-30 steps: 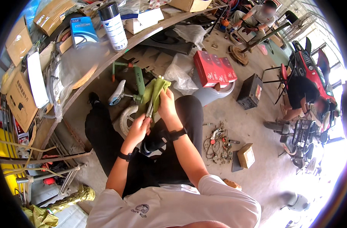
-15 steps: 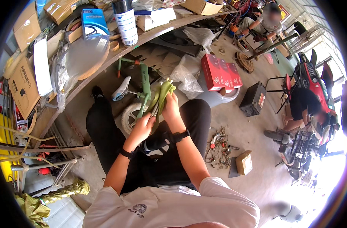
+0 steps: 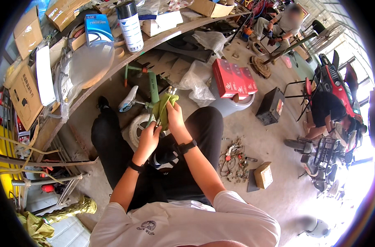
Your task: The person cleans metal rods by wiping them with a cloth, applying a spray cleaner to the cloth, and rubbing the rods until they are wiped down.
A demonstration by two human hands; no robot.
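Above a small green bike frame (image 3: 154, 87), my right hand (image 3: 175, 118) is closed round a green cloth (image 3: 160, 110). The cloth wraps a slim metal tool (image 3: 170, 89), whose tips poke out at the far end. My left hand (image 3: 147, 142) pinches the near end of this tool, just below the cloth. The tool's exact kind is hidden by cloth and fingers. Beyond my left hand are the bike's white wheel (image 3: 136, 131) and its white and blue saddle (image 3: 128, 99), between my spread knees.
A wooden bench (image 3: 107, 76) with boxes and a spray can (image 3: 130, 29) runs along the left and far side. Red boxes (image 3: 230, 78) sit on a grey bucket (image 3: 228, 105). Right are a black battery (image 3: 270, 107), loose metal parts (image 3: 235, 158), motorbikes and two people.
My hands have moved slightly left and nearer, with the cloth now bunched lower round the metal tool. More of the tool's far tips shows.
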